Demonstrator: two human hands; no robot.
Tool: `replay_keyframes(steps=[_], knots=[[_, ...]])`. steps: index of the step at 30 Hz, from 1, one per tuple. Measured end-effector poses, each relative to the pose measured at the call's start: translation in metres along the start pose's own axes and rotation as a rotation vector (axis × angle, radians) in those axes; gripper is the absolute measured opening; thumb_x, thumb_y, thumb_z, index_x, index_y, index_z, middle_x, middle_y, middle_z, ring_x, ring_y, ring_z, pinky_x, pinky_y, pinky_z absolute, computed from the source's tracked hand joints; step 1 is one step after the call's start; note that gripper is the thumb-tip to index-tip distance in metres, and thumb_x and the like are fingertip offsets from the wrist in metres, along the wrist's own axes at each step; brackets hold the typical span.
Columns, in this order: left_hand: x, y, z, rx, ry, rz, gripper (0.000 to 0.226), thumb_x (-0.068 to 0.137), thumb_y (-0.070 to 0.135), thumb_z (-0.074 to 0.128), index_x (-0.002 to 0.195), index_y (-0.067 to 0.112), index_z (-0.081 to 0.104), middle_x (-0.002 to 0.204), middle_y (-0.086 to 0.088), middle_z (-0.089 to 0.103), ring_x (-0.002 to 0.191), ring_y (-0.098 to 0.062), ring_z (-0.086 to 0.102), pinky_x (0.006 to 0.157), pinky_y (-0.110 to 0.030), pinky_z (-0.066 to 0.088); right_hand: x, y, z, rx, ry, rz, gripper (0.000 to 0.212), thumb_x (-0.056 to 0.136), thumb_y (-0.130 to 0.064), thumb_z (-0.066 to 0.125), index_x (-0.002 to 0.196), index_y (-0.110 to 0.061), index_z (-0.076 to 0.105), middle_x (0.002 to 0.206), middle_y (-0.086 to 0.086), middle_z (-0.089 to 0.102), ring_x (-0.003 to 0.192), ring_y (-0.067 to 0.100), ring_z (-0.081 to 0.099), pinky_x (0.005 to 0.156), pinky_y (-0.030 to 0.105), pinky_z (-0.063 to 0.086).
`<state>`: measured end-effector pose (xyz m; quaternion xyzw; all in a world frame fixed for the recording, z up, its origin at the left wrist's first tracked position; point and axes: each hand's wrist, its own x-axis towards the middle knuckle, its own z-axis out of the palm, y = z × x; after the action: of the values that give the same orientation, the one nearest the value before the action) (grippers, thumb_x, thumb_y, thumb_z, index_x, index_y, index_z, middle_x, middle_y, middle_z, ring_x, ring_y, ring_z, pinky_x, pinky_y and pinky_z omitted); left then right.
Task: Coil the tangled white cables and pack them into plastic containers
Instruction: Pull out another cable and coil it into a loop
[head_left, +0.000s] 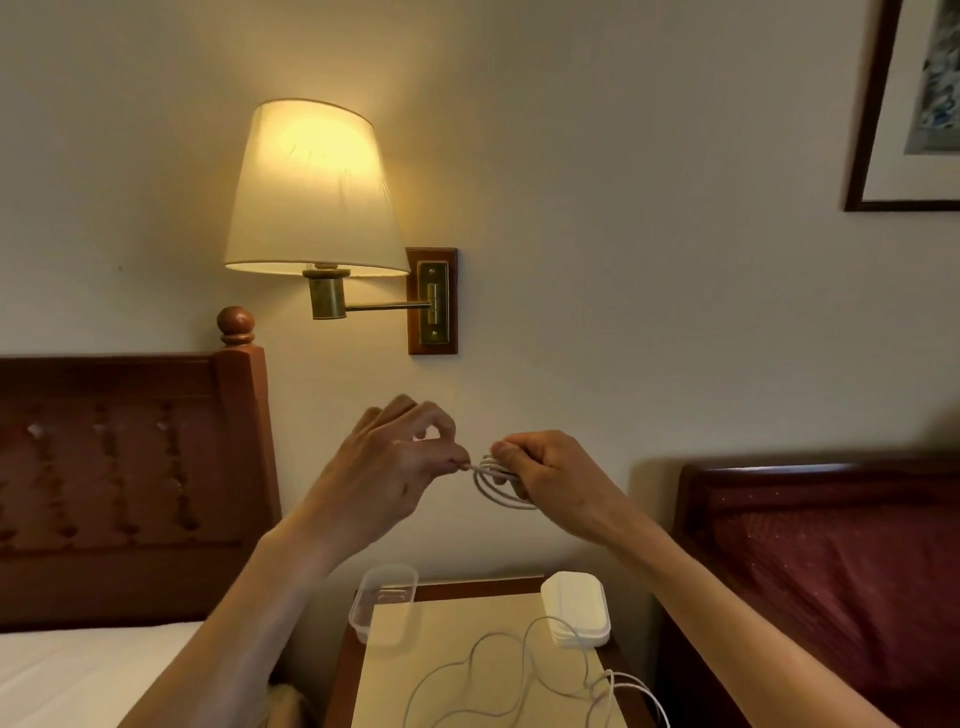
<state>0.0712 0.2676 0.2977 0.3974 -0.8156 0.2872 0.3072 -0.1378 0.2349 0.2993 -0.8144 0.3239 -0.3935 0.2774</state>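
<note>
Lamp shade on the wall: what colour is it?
Cream lamp shade, lit yellow; head view.

Both hands were raised before the wall, under a lit wall lamp (314, 189). The right hand (545, 475) gripped a small coil of white cable (501, 483), while the left hand (400, 457) pinched its free end just beside the coil. Below, on the surface (457, 670) between two beds, lay a clear open container (384, 605), a white-lidded container (576, 616) and loose white cables (519, 670).

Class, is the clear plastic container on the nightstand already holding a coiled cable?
No: the clear container is empty, and the coil is in the hands.
</note>
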Motion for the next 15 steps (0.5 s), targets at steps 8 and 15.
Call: replay_keyframes(steps=[8, 15], knots=[[0.005, 0.033, 0.021, -0.464, 0.32, -0.411, 0.017, 0.089, 0.01, 0.063, 0.101, 0.017, 0.073, 0.092, 0.005, 0.072, 0.084, -0.005, 0.067, 0.078, -0.013, 0.054, 0.012, -0.008, 0.0, 0.563, -0.193, 0.199, 0.045, 0.105, -0.018, 0.03, 0.064, -0.012, 0.048, 0.049, -0.005, 0.033, 0.044, 0.01, 0.025, 0.046, 0.022, 0.026], [0.016, 0.04, 0.008, -1.639, -0.123, -1.133, 0.024, 0.095, 0.012, 0.051, 0.086, 0.006, 0.073, 0.082, -0.013, 0.068, 0.086, -0.025, 0.065, 0.087, -0.043, 0.05, 0.014, -0.007, 0.008, 0.331, 0.084, 0.265, 0.047, 0.104, -0.028, 0.034, 0.062, -0.015, 0.048, 0.053, -0.001, 0.041, 0.046, 0.009, 0.036, 0.051, 0.021, 0.036]])
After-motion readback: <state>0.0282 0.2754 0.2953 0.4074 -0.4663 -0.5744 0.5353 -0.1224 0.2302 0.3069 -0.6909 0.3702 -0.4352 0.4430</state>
